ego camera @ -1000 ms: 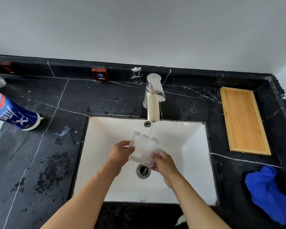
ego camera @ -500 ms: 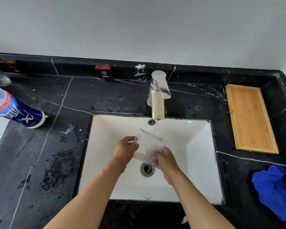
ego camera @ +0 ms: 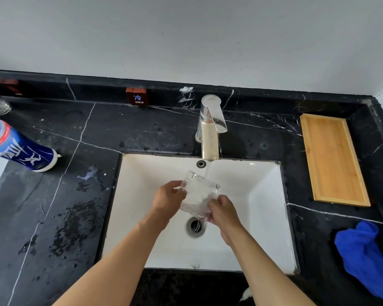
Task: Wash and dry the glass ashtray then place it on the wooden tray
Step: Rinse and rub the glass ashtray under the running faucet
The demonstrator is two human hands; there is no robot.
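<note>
A square clear glass ashtray (ego camera: 197,193) is held tilted over the white sink (ego camera: 263,206), under water running from the chrome faucet (ego camera: 210,131). My left hand (ego camera: 167,198) grips its left edge. My right hand (ego camera: 222,209) holds its lower right corner, fingers against the glass. The wooden tray (ego camera: 332,157) lies empty on the black marble counter to the right of the sink. A crumpled blue cloth (ego camera: 365,259) lies on the counter near the front right.
A blue and white bottle (ego camera: 20,149) lies on its side at the left of the counter (ego camera: 53,217), with water splashes beside the sink. A small red "COLD" sign (ego camera: 137,97) stands at the backsplash. The drain (ego camera: 195,226) sits below the ashtray.
Both hands have kept the ashtray under the stream, tilting it a little. The view has shifted slightly.
</note>
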